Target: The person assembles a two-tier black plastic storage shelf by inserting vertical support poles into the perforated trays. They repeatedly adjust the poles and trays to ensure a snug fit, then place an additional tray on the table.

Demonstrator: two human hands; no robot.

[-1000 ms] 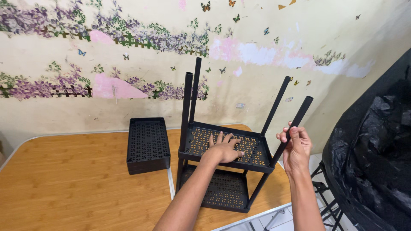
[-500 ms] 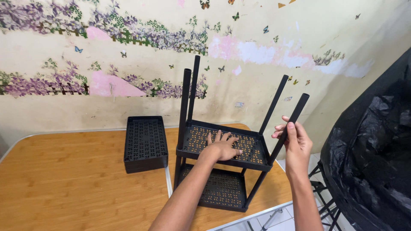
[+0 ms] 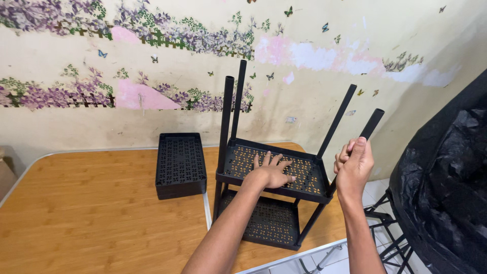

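Right of centre, the right hand (image 3: 353, 167) wraps its fingers around a black pole (image 3: 366, 136), while the left hand (image 3: 271, 174) lies flat, fingers spread, bracing the shelf rack (image 3: 309, 183) on the counter (image 3: 101, 213).

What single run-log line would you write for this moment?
left hand: flat on upper shelf | right hand: grip closed round near-right pole | rack: on wooden table | spare stacked shelves: left of rack

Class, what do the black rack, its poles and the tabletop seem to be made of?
Black rack: likely moulded plastic, matte, with regular punched-out patterns.
Poles: dull black tubes, plastic or coated metal, unclear.
Tabletop: wood-look surface, probably laminate, with a pale metal-looking rim.
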